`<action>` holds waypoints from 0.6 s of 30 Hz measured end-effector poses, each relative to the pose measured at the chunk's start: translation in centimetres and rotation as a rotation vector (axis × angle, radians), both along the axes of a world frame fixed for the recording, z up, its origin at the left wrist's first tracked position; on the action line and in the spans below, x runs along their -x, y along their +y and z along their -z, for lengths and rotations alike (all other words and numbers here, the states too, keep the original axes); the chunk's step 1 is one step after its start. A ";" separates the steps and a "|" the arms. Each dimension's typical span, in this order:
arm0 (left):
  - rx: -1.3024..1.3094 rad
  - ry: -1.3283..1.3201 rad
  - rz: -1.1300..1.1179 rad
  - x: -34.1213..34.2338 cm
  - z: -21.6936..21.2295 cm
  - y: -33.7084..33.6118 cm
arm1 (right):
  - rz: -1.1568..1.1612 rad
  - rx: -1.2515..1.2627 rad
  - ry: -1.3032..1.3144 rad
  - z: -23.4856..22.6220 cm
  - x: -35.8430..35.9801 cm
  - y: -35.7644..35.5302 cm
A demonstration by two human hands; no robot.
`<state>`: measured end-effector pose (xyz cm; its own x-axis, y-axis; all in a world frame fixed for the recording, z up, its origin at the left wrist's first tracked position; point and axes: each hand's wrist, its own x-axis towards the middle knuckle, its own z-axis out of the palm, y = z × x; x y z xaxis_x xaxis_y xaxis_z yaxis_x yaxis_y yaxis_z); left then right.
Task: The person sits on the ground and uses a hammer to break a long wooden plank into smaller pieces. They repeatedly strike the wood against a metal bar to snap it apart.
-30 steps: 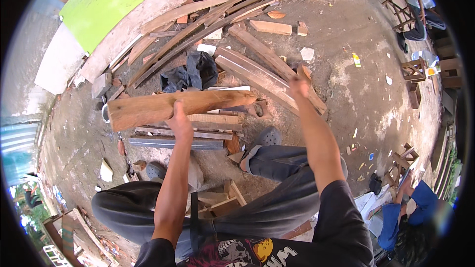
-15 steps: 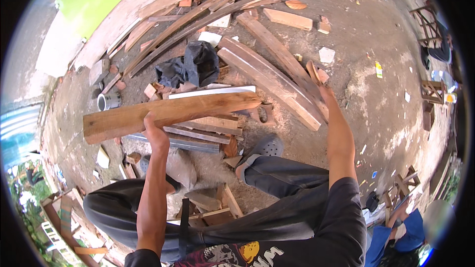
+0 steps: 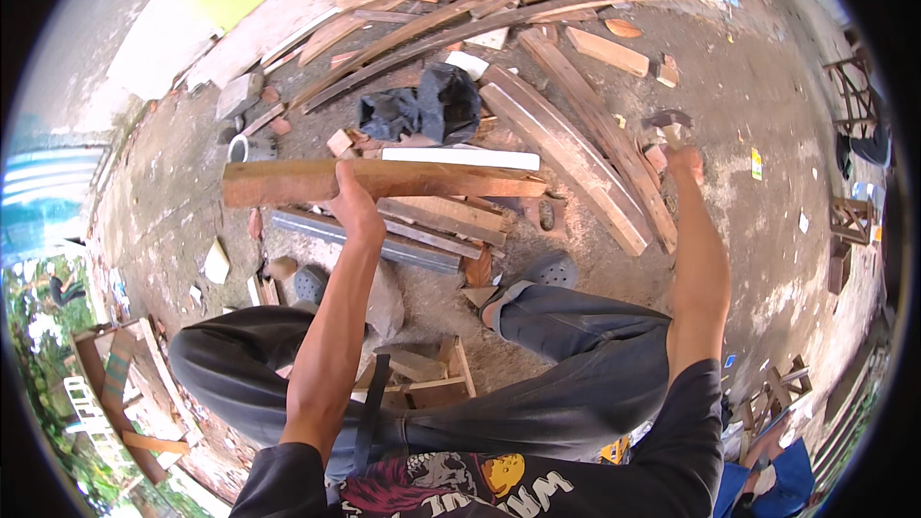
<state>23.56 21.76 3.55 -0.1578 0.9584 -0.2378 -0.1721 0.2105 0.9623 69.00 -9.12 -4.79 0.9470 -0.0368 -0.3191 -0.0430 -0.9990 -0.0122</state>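
My left hand grips a thick brown wooden board from its near edge, holding it level above a stack of wood pieces. One end of the board, at the right, is rough and split. Out to the right, my right hand is closed round a tool with a dark head and pale handle; its exact kind is hard to make out. Below the board's right end lies what looks like a saw handle, partly hidden.
Long timber beams lie ahead, near a crumpled black plastic bag. A white bucket stands at the left. Long strips rest by the wall. A small wooden frame sits between my legs. Another person is at lower right.
The board has turned to lie more level, its near face now showing more. My right hand and its tool have shifted right, and the tool's dark head now shows. The whole view has swung.
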 end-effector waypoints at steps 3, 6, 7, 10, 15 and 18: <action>-0.109 0.068 0.028 3.5 -2.8 2.3 | 0.075 -0.050 -0.077 -3.9 -0.3 1.3; -0.200 0.132 0.054 8.4 -7.7 4.7 | -0.018 -0.058 -0.196 -6.9 -0.2 2.8; -0.215 0.180 0.066 10.6 -9.8 5.3 | -0.074 -0.080 -0.177 -8.2 0.4 3.9; -0.197 0.205 0.028 16.2 -14.2 5.2 | -0.254 -0.172 -0.096 -11.7 3.3 6.7; -0.284 0.229 -0.076 26.0 -15.7 5.0 | -0.432 -0.594 0.266 -16.6 14.9 15.4; -0.278 0.256 -0.148 29.8 -14.6 3.5 | -0.545 -0.644 0.596 -18.5 22.8 18.0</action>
<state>-6.21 25.27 18.19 -0.3191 0.9432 0.0925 0.0717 -0.0733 0.9947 46.16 8.93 13.76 0.4654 0.6939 -0.5495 0.2393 -0.6963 -0.6767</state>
